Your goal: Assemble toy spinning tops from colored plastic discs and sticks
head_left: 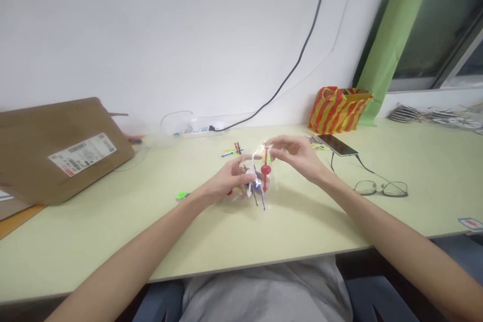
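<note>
Though two hands (pixel 228 177) (pixel 298 157), one clear bag (pixel 260 175).

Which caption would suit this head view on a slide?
Left hand and right hand handle colourful pieces in clear wrapping over a pale table.

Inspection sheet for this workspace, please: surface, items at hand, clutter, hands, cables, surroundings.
Surface: pale green table.
Items at hand: red piece, white piece, blue piece, clear plastic.
Clutter: cardboard parcel, loose coloured pieces, green disc, striped bag, phone, glasses.
Hands: left hand holds plastic and pieces; right hand beside the red piece, grip unclear.
Cables: black cable runs to white power strip.
Surroundings: white wall, green curtain, window.
</note>
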Available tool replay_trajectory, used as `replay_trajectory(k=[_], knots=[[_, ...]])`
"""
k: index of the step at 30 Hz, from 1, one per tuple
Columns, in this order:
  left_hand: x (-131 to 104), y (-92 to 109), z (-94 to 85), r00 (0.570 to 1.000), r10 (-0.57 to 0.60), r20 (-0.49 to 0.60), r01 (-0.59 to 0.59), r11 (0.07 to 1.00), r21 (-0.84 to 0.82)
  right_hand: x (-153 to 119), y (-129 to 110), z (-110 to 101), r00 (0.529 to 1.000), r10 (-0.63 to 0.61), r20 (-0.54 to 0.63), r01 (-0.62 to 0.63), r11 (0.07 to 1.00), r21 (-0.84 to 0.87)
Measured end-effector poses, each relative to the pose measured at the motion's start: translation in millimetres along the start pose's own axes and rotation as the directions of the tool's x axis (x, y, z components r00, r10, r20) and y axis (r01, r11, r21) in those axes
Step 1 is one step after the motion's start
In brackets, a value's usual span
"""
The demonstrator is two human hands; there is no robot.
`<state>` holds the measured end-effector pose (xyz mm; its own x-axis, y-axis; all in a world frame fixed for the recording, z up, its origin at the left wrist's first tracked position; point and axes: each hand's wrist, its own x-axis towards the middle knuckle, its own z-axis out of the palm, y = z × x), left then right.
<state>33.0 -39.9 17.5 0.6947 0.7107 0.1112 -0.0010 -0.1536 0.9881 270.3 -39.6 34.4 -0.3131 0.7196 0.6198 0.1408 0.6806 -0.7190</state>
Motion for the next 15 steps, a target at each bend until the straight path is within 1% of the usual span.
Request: replay_trajectory(k=[1, 2, 3, 4, 5, 6, 7, 8, 9, 11, 12, 13, 15], knots=[[0, -1, 0.6, 1.000, 0.001, 0.003, -0.001, 1.000, -0.009, -1, 0, 1, 1.000, -0.019, -0.002, 0.019, 0.999, -0.044], [1, -1, 1.0, 1.000, 0.001, -0.003, -0.001, 1.000, -0.018, -1, 0, 3, 0.998, -0.054, -0.032, 0.050, 0.993, -0.110], [1, -2, 1.4, 1.000, 0.001, -0.021, -0.002, 1.000, -0.023, -2, 1, 5, 0.990, -0.107, -0.092, 0.088, 0.977, -0.193], [1, -2, 1.5, 0.998, 0.008, -0.056, -0.010, 1.000, -0.025, -2, 3, 6, 0.969, -0.177, -0.170, 0.125, 0.951, -0.282], [2, -3, 1.5, 0.994, 0.022, -0.103, -0.025, 0.999, -0.026, -3, 5, 7, 0.933, -0.261, -0.246, 0.159, 0.915, -0.370], [2, -3, 1.3, 0.988, 0.038, -0.153, -0.043, 0.999, -0.027, -3, 6, 8, 0.887, -0.352, -0.298, 0.195, 0.872, -0.449], [3, -4, 0.8, 0.977, 0.059, -0.205, -0.066, 0.997, -0.027, -3, 5, 9, 0.836, -0.445, -0.321, 0.240, 0.822, -0.516], [4, -4, 0.1, 0.963, 0.084, -0.257, -0.093, 0.995, -0.026, -3, 1, 10, 0.783, -0.536, -0.316, 0.297, 0.768, -0.568], [5, -5, -0.8, 0.947, 0.107, -0.304, -0.120, 0.992, -0.024, -3, -5, 12, 0.732, -0.620, -0.282, 0.370, 0.710, -0.600], [8, -7, -3.8, 0.908, 0.155, -0.390, -0.182, 0.983, -0.032, -4, -29, 20, 0.652, -0.746, -0.135, 0.542, 0.583, -0.605], [10, -8, -5.9, 0.885, 0.177, -0.431, -0.215, 0.976, -0.040, -4, -45, 26, 0.628, -0.778, -0.011, 0.635, 0.521, -0.570], [11, -9, -8.5, 0.862, 0.192, -0.469, -0.242, 0.969, -0.049, -6, -63, 34, 0.601, -0.785, 0.149, 0.720, 0.451, -0.528], [13, -11, -14.8, 0.816, 0.206, -0.540, -0.278, 0.959, -0.055, -9, -99, 55, 0.516, -0.731, 0.446, 0.834, 0.310, -0.456]])
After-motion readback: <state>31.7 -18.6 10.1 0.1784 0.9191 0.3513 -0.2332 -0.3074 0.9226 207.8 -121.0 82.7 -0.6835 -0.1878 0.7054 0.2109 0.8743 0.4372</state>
